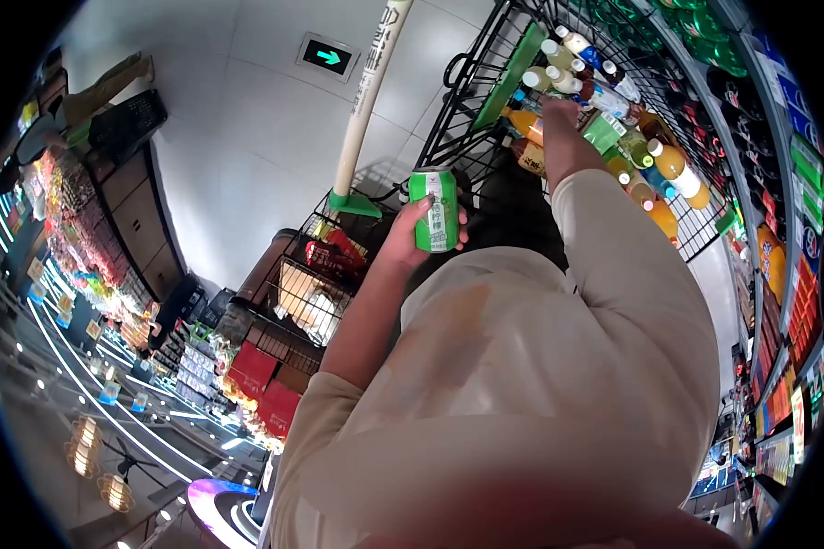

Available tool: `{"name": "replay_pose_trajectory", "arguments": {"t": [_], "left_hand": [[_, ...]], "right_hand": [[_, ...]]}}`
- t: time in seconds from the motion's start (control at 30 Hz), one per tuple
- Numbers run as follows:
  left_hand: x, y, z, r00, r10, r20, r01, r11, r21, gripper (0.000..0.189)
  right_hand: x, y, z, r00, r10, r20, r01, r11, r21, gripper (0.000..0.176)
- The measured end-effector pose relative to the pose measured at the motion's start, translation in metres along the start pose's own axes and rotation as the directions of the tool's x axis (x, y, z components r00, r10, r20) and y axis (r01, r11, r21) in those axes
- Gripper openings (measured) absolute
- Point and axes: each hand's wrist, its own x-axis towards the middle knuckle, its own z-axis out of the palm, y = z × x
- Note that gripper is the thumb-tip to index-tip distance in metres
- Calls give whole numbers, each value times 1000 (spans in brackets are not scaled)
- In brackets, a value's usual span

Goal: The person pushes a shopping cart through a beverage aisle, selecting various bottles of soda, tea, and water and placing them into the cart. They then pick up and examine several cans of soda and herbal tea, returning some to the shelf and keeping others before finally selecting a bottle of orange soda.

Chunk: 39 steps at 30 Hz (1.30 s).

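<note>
My left hand (409,236) is wrapped around a green and white drink can (437,212), holding it upright in front of my body. My right hand (560,108) reaches down into a black wire shopping cart (702,236), among several drink bottles. Its fingers are hidden by the bottles, so I cannot tell whether they grip one. Close to it are a bottle of orange drink (525,123) and a bottle with a printed label (608,101). A green packet (604,133) lies just beside my right wrist, and a large yellow-orange bottle (677,171) with a white cap lies farther right.
Shelves of bottled drinks (772,263) run along the right side. A pale pole (366,105) with a green base rises left of the cart. Wire baskets with packaged goods (313,297) stand at my left. A green arrow sign (328,57) is on the tiled floor.
</note>
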Motion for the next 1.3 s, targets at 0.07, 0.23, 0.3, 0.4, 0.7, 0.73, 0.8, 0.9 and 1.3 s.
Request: {"name": "replay_pose_trajectory", "arguments": {"t": [0.07,0.23,0.3,0.4,0.7,0.73,0.8,0.9,1.3], "left_hand": [[-2,1,2,998,19,52,-17,999,-39,70],[-15,0,-1,988,40,149,-27,995,-92,68],[-22,-2,-3,983,53,173,-41,996,-75,67],[-36,-1,-2,966,86,243,-75,996,-53,66],[-97,-4,-45,872,-38,489,9,998,62,61],[-105,-5,-50,861,-65,504,22,996,91,61],[-115,-5,-64,834,-117,539,40,988,152,61],[-122,-10,-84,811,-196,552,86,972,219,61],[-125,-72,-47,809,-380,449,228,906,356,57]], "right_hand": [[12,9,-6,986,-154,58,156,987,-37,89],[-2,36,-32,926,-369,-73,360,926,-108,82],[-11,53,-44,883,-450,-133,443,893,-75,82],[-36,78,-80,825,-551,-129,562,825,70,78],[-217,173,-235,499,-840,211,165,332,929,52],[-242,188,-244,433,-882,187,75,242,967,55],[-288,216,-247,366,-927,78,-88,49,995,69],[-376,241,-246,339,-933,-118,-337,-238,911,68],[-421,415,-175,583,-812,17,-554,-383,739,55]]}}
